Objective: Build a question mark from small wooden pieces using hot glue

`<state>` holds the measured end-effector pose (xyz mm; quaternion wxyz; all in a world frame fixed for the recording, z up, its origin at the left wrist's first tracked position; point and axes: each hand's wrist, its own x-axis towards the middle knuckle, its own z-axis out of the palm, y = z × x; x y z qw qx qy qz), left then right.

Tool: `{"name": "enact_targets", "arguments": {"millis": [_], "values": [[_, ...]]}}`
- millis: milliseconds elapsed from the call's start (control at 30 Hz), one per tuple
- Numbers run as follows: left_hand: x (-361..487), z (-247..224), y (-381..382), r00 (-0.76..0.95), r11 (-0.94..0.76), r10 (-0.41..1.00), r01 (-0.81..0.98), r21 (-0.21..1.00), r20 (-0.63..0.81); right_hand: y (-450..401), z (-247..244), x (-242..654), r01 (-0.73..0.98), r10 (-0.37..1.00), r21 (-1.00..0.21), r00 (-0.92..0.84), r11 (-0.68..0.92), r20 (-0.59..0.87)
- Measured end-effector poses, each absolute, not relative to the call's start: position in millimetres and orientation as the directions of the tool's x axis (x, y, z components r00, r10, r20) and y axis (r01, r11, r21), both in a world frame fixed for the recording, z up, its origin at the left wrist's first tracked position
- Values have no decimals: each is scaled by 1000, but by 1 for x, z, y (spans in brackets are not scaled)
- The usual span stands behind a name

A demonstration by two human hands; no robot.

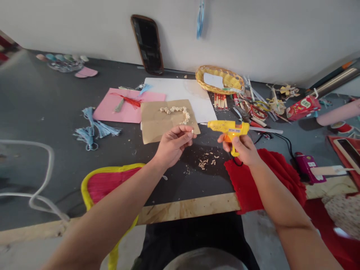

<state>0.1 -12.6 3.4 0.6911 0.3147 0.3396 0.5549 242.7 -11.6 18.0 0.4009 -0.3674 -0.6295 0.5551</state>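
Observation:
My right hand grips a yellow hot glue gun by its handle, its nozzle pointing left and a clear glue stick jutting from the back. Just left of the nozzle, my left hand pinches a tiny pale piece between thumb and fingertips. Behind that hand lies a creased brown paper sheet bearing a curved row of small cream pieces. Several short wooden bits are scattered on the dark tabletop between my hands.
A red cloth lies beneath my right forearm. Pink paper, blue tassels and a white cable lie to the left. At the back are a wicker basket, a leaning phone and cluttered tools; a juice box stands right.

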Motion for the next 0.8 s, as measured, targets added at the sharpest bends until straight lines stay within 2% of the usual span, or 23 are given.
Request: {"name": "enact_targets", "arguments": {"millis": [100,233,400,500,600,667,733,800], "values": [[0,4,-13,157,198,979,-553,809,-132,-2,14,248,-8,963,-999,-264,46,46],[1,5,-13,163,201,978,-555,807,-132,10,11,262,41,994,-997,-87,-68,-72],[1,3,-13,181,205,975,-541,816,-125,19,14,280,272,975,-944,-66,-185,-210],[1,1,-13,184,203,975,-531,823,-122,19,16,285,436,971,-871,26,-225,-238],[1,1,-13,183,203,975,-521,829,-124,19,21,289,634,975,-744,79,-209,-207],[2,1,-13,176,205,975,-510,835,-132,18,25,292,801,983,-572,112,-176,-145],[2,1,-13,165,200,977,-497,844,-135,17,28,293,918,989,-369,149,-146,-21],[3,1,-13,159,188,979,-482,856,-126,14,28,292,958,981,-278,113,-65,160]]}}
